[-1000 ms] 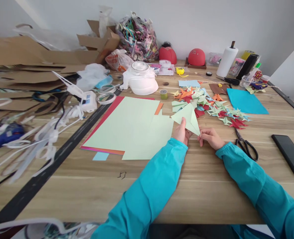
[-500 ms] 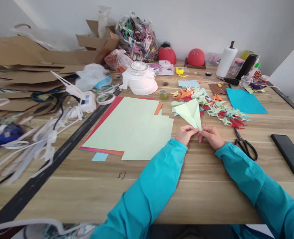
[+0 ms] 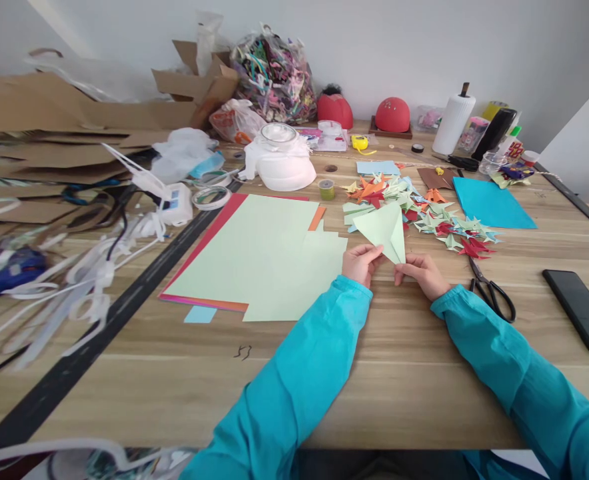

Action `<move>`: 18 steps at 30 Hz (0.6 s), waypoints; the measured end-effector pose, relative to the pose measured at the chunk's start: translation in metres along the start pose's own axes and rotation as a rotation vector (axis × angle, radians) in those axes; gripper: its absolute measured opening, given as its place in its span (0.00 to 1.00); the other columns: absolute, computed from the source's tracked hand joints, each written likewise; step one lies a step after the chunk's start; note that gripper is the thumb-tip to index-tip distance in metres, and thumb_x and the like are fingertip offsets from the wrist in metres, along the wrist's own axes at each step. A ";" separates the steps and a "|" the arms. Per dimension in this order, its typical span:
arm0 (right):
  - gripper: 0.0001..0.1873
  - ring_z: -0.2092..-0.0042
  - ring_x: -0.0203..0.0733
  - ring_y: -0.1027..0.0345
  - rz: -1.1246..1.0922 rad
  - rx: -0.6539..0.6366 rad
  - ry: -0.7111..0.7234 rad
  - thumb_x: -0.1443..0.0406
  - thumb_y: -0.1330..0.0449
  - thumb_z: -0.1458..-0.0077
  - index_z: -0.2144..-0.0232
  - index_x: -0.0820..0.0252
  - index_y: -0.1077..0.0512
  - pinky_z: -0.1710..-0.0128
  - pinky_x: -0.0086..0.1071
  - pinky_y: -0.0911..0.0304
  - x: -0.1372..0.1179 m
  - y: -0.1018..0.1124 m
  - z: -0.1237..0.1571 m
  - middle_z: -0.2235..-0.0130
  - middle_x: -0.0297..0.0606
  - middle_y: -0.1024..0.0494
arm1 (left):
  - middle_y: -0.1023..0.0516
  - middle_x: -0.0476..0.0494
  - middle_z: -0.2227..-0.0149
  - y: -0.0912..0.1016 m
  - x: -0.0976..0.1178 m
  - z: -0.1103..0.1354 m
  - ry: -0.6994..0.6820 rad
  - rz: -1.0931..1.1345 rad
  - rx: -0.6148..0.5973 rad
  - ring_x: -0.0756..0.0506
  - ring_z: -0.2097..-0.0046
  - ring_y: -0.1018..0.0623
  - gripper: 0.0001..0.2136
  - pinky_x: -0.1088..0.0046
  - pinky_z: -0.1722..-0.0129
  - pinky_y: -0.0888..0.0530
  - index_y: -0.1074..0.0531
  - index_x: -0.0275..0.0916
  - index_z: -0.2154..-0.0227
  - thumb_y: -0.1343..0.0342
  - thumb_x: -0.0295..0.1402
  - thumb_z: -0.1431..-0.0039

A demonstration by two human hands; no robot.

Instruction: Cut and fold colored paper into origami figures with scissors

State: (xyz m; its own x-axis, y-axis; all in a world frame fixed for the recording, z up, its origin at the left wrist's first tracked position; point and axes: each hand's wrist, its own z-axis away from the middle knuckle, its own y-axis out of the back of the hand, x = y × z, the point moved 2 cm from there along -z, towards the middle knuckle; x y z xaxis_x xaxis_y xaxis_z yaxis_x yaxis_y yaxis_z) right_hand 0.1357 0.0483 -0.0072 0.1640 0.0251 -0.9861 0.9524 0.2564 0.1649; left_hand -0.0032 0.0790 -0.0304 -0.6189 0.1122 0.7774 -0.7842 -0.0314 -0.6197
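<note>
A pale green folded paper [image 3: 385, 229], kite-like with its narrow tip toward me, is held between my two hands. My left hand [image 3: 361, 263] pinches its left edge between thumb and fingers. At the lower tip, my right hand [image 3: 423, 273] grips the paper with thumb and forefinger. Just beyond the paper lies a heap of small folded paper pieces [image 3: 442, 220] in green, red, orange and blue. Large pale green sheets [image 3: 254, 247] lie stacked to the left, over red and orange ones.
Black-handled scissors [image 3: 492, 293] lie right of my right hand, with a phone [image 3: 582, 310] farther right. A blue sheet [image 3: 494, 202] is behind them. Cords and a glue gun [image 3: 12, 273] crowd the left side. A spool [image 3: 327, 189] stands behind the sheets.
My left hand has shifted left and up from the paper's lower tip to its left edge. The folded paper has turned slightly. My right hand has stayed near the tip.
</note>
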 end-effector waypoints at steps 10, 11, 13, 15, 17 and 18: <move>0.19 0.73 0.39 0.35 0.011 0.106 0.003 0.52 0.37 0.56 0.87 0.60 0.28 0.66 0.33 0.38 0.001 0.000 -0.002 0.82 0.36 0.27 | 0.24 0.49 0.81 0.003 -0.015 0.000 -0.118 -0.433 -0.124 0.49 0.75 0.27 0.09 0.71 0.69 0.30 0.25 0.38 0.84 0.34 0.37 0.61; 0.19 0.73 0.39 0.34 0.017 0.109 0.004 0.53 0.38 0.55 0.87 0.60 0.28 0.67 0.33 0.38 0.000 0.000 -0.002 0.82 0.36 0.26 | 0.24 0.48 0.81 0.003 -0.015 0.000 -0.120 -0.450 -0.129 0.49 0.75 0.27 0.09 0.71 0.69 0.30 0.25 0.38 0.84 0.34 0.37 0.61; 0.19 0.73 0.39 0.34 0.032 0.112 0.008 0.54 0.38 0.55 0.88 0.60 0.28 0.67 0.32 0.38 0.000 0.000 -0.001 0.82 0.37 0.26 | 0.24 0.48 0.81 0.003 -0.015 0.001 -0.116 -0.464 -0.136 0.49 0.75 0.27 0.10 0.71 0.69 0.30 0.26 0.38 0.85 0.35 0.37 0.60; 0.19 0.73 0.38 0.34 0.042 0.105 0.008 0.55 0.39 0.55 0.88 0.60 0.28 0.67 0.32 0.38 -0.001 0.000 -0.002 0.81 0.37 0.26 | 0.25 0.48 0.81 0.003 -0.015 0.002 -0.095 -0.448 -0.125 0.50 0.75 0.28 0.10 0.71 0.70 0.30 0.26 0.37 0.85 0.34 0.38 0.61; 0.18 0.73 0.38 0.34 0.042 0.093 0.007 0.55 0.39 0.55 0.88 0.60 0.28 0.67 0.32 0.38 -0.001 0.000 -0.002 0.81 0.36 0.26 | 0.25 0.49 0.81 0.002 -0.015 0.002 -0.052 -0.383 -0.106 0.49 0.75 0.27 0.11 0.71 0.70 0.29 0.27 0.37 0.85 0.33 0.38 0.63; 0.18 0.73 0.38 0.35 0.043 0.085 0.004 0.55 0.39 0.55 0.88 0.60 0.28 0.67 0.32 0.39 -0.001 0.000 -0.002 0.82 0.36 0.26 | 0.25 0.50 0.81 0.001 -0.015 0.002 -0.026 -0.338 -0.096 0.49 0.75 0.27 0.12 0.70 0.69 0.28 0.28 0.37 0.85 0.32 0.39 0.64</move>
State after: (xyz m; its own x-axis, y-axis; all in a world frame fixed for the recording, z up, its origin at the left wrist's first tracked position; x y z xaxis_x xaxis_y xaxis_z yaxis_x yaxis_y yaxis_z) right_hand 0.1346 0.0506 -0.0064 0.2040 0.0380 -0.9782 0.9631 0.1717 0.2075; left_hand 0.0049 0.0748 -0.0428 -0.3268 0.0748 0.9421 -0.9380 0.0967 -0.3330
